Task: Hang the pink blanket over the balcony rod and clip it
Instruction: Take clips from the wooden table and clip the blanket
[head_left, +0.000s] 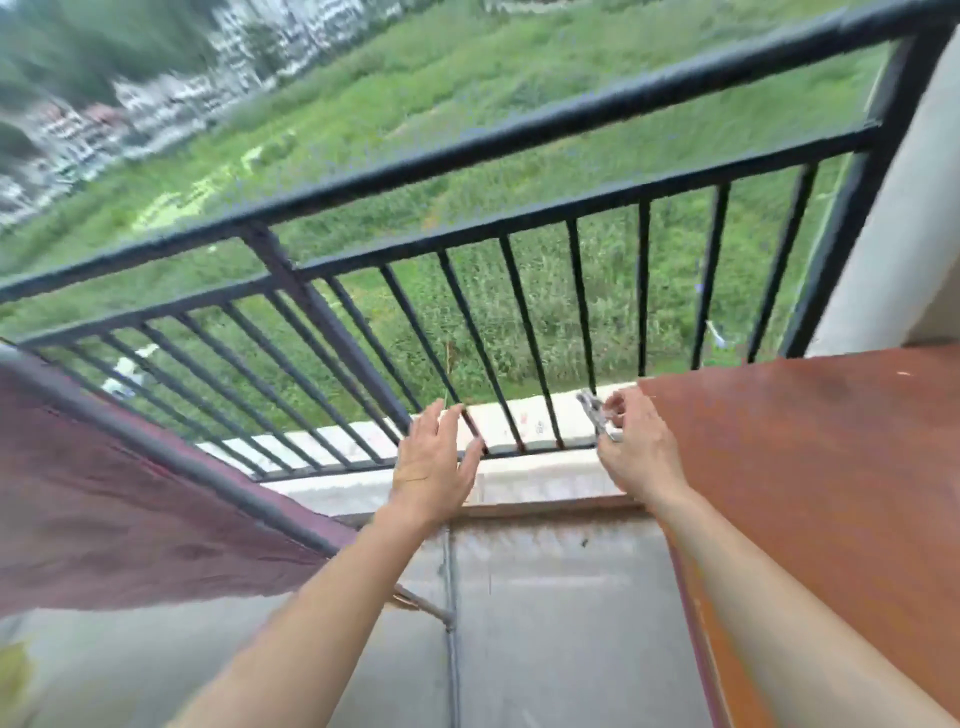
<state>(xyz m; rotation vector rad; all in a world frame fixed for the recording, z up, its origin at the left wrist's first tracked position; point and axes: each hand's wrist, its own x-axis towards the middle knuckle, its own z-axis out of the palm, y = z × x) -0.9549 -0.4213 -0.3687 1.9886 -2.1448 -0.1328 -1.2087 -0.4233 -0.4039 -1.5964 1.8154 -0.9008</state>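
The pink blanket (130, 519) lies draped over a grey rod (171, 452) at the left of the view. Most of its dusky cloth hangs on the near side, and a narrow strip shows along the far side. The rod runs on a slant from the left edge toward the bottom centre, where its bare end sticks out past the blanket's edge. No clip can be seen on the cloth. A small metal clip (597, 415) is pinched in the right hand (636, 452), with the fingers curled round its lower end and its upper end poking out above them; the frame is too blurred to tell whether the clip is squeezed apart. This hand is held out to the right of centre, well apart from the blanket. The left hand (434, 462) is stretched forward beside it with the fingers straight and slightly spread, holding nothing, between the blanket's end and the right hand. Both hands hang in front of the low concrete kerb (519, 483) at the foot of the black metal railing (467, 150). A rust-brown flat panel (831, 493) fills the right side, just beside the right forearm. A grey concrete floor (545, 623) lies below the arms, and a pale wall (909, 234) rises at the far right. Beyond the railing lie a green overgrown field (467, 78) and blurred buildings (130, 119).
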